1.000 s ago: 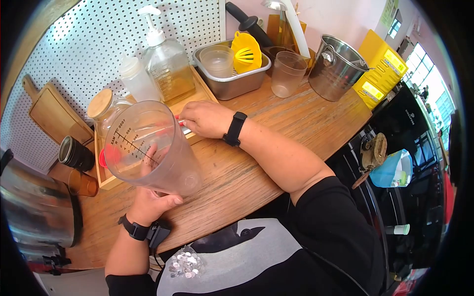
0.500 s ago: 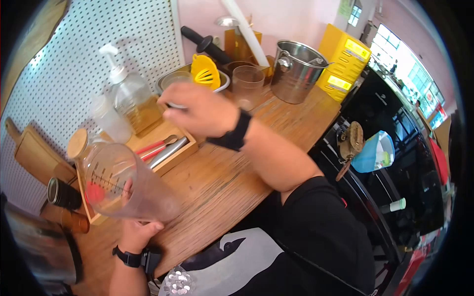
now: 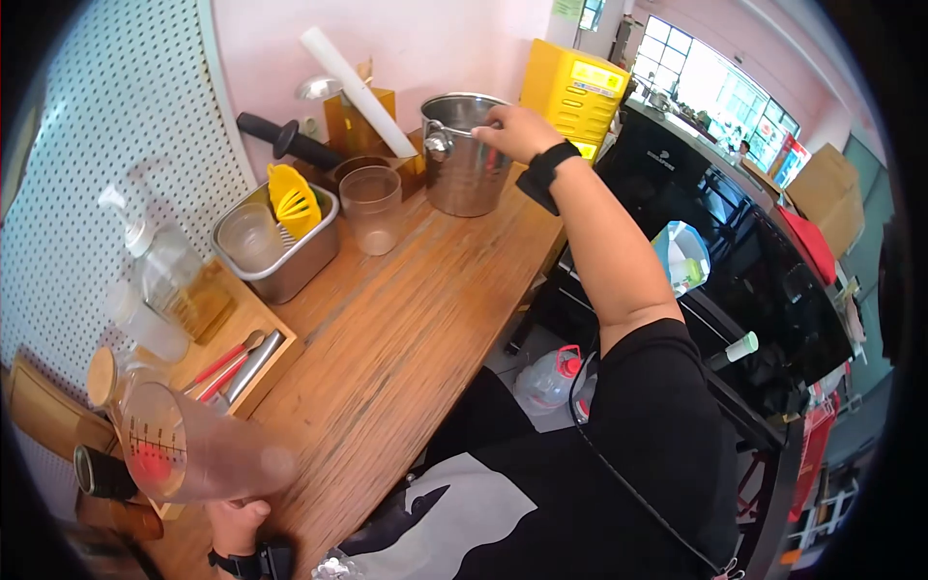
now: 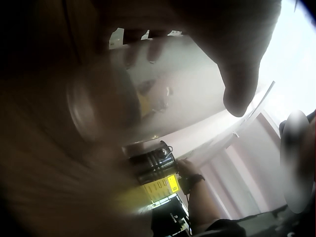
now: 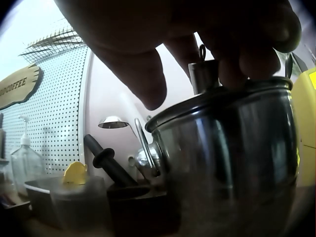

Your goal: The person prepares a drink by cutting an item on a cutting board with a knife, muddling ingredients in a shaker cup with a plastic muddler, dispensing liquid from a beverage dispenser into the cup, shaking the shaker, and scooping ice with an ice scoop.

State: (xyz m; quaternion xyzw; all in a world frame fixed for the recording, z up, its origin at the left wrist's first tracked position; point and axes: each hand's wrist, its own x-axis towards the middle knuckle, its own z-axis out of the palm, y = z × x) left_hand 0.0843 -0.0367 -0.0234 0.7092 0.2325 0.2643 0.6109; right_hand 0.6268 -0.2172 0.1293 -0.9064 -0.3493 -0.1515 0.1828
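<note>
My left hand point(image 3: 235, 527) grips a large clear plastic measuring cup point(image 3: 217, 454) near its base, tilted so its mouth faces left. Black scale marks show on the cup's wall. In the left wrist view, fingers and thumb wrap round the cup point(image 4: 182, 84). At the back, my right hand point(image 3: 522, 135) is at the rim of a steel ice bucket point(image 3: 469, 179). The right wrist view shows its curled fingers holding a metal tool with a small loop at its end point(image 5: 203, 77), upright at the bucket's rim; its lower part is hidden.
A wooden tray point(image 3: 266, 387) carries bottles and red-handled and silver utensils. Beside it stand a metal bin point(image 3: 309, 266) with a yellow strainer point(image 3: 293, 203), and a clear cup point(image 3: 372, 213). Yellow boxes point(image 3: 570, 87) stand behind the bucket. The table's front edge point(image 3: 464, 396) runs past my body.
My right hand has left the tray with a metal tool and moved right to the ice bucket. The head view has swung right; my left hand keeps holding the measuring cup.
</note>
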